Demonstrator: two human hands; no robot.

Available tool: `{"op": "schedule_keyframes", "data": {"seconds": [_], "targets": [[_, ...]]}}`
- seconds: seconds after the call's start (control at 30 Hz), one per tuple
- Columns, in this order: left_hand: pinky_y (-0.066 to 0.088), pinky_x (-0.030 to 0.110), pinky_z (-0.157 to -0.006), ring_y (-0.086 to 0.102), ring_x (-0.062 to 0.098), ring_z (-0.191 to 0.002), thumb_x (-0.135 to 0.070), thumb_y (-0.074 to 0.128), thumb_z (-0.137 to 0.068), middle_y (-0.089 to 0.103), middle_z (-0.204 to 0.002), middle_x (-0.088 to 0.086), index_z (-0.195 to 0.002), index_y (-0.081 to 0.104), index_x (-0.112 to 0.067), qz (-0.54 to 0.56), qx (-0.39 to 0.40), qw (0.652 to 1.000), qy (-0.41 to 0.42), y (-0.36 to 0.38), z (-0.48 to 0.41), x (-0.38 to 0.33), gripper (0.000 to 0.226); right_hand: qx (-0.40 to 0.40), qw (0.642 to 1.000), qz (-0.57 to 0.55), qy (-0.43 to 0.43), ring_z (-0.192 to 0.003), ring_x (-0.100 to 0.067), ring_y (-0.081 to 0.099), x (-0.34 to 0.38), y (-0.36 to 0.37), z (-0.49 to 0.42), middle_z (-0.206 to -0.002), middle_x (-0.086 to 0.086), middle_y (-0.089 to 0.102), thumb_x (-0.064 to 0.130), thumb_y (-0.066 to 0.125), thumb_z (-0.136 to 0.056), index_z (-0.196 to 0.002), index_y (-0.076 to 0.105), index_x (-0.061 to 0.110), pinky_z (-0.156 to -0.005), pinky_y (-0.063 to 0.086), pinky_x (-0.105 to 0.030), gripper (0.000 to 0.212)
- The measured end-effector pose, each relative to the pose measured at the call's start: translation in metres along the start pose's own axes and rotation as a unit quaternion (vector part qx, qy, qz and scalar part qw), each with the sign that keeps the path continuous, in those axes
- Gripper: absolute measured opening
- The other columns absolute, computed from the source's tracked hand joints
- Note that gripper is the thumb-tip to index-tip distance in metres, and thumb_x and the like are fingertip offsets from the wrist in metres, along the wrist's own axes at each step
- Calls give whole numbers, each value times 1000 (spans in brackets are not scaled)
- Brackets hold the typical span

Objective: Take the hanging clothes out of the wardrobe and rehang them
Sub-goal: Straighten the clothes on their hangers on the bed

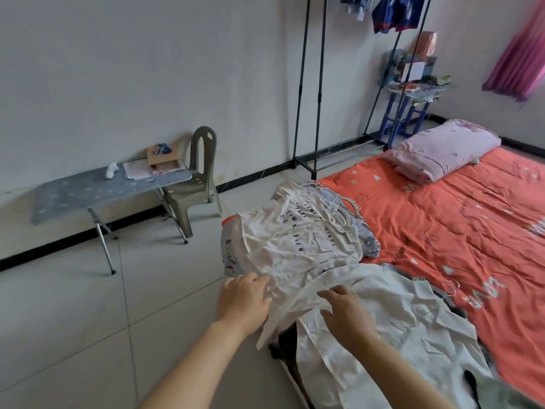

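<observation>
**Crumpled shirts along the mattress's left edge**

A printed white T-shirt [298, 240] and a plain white shirt [392, 320] overlap on the left edge of the mattress [442, 231]. Tiled floor [88, 320] stretches left of it, and the rack [320, 84] stands past its far corner. The left hand [243, 299] rests on the T-shirt's hem; I cannot tell whether it grips. The right hand [346, 311], fingers spread, lies on the plain shirt.

Crumpled white shirts [298, 246] — heaped on mattress edge
</observation>
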State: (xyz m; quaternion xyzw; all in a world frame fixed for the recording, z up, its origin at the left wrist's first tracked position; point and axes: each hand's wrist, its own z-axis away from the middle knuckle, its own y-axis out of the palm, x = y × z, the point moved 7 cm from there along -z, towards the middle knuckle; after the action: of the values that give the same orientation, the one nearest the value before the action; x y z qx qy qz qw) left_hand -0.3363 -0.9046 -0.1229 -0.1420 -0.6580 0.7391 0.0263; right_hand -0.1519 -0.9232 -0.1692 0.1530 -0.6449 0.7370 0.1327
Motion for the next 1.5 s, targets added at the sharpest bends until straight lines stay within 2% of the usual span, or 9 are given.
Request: {"op": "schedule_keyframes", "data": {"seconds": [0.2, 0.47, 0.7, 0.93, 1.13, 1.27, 1.37, 1.5], "targets": [[30, 30, -98, 45, 18, -121, -36, 44, -93, 49, -131, -3, -136, 40, -28, -3, 11, 999, 31, -13, -89, 46, 44, 7, 999, -4, 36, -123, -16, 43, 18, 5, -87, -132, 5, 46, 21, 54, -90, -132, 50, 26, -100, 34, -23, 43], [29, 33, -100, 43, 18, -123, -35, 42, -93, 47, -134, -2, -136, 40, -26, -10, 40, 990, 132, -23, -232, 103, 44, -25, 990, -3, 136, -123, -16, 43, 39, 13, -198, -132, 4, 47, 23, 54, -90, -133, 49, 28, -101, 35, -25, 43], [31, 33, -102, 43, 19, -124, -36, 44, -93, 47, -135, -2, -137, 40, -26, -7, 67, 975, 212, -30, -322, 106, 45, -52, 972, -24, 226, -120, -16, 47, 28, 12, -244, -130, 4, 50, 24, 58, -89, -130, 52, 28, -99, 37, -26, 42], [27, 32, -104, 46, 18, -121, -34, 44, -94, 51, -130, -4, -131, 45, -28, -29, 77, 964, 254, -13, -412, 77, 38, -64, 956, -51, 280, -120, -15, 47, -30, 14, -305, -130, 4, 50, 21, 57, -89, -129, 54, 25, -99, 39, -27, 40], [31, 28, -97, 45, 18, -121, -33, 43, -94, 49, -130, -4, -134, 43, -28, -39, 127, 952, 275, 40, -508, 34, 41, -32, 949, -69, 307, -120, -16, 47, -107, 27, -388, -132, 3, 49, 23, 56, -90, -130, 52, 26, -95, 39, -26, 40], [28, 30, -101, 43, 15, -122, -33, 42, -93, 47, -132, -8, -137, 39, -32, -42, 163, 944, 283, 85, -566, 1, 44, -22, 943, -78, 322, -113, -21, 52, -171, 38, -433, -122, -1, 55, 15, 54, -87, -125, 58, 26, -90, 43, -30, 40], [28, 31, -102, 42, 15, -122, -34, 43, -94, 47, -132, -9, -137, 38, -33, -38, 197, 937, 286, 124, -597, -22, 44, -15, 938, -96, 332, -111, -25, 52, -219, 53, -461, -116, -6, 57, 13, 55, -85, -119, 62, 19, -89, 46, -36, 35], [29, 30, -99, 43, 17, -121, -33, 43, -95, 47, -131, -6, -136, 39, -28, -55, 224, 924, 304, 174, -625, -47, 41, -7, 929, -99, 358, -111, -29, 50, -272, 71, -495, -122, -9, 52, 13, 57, -85, -133, 48, 18, -90, 45, -40, 49]]}}
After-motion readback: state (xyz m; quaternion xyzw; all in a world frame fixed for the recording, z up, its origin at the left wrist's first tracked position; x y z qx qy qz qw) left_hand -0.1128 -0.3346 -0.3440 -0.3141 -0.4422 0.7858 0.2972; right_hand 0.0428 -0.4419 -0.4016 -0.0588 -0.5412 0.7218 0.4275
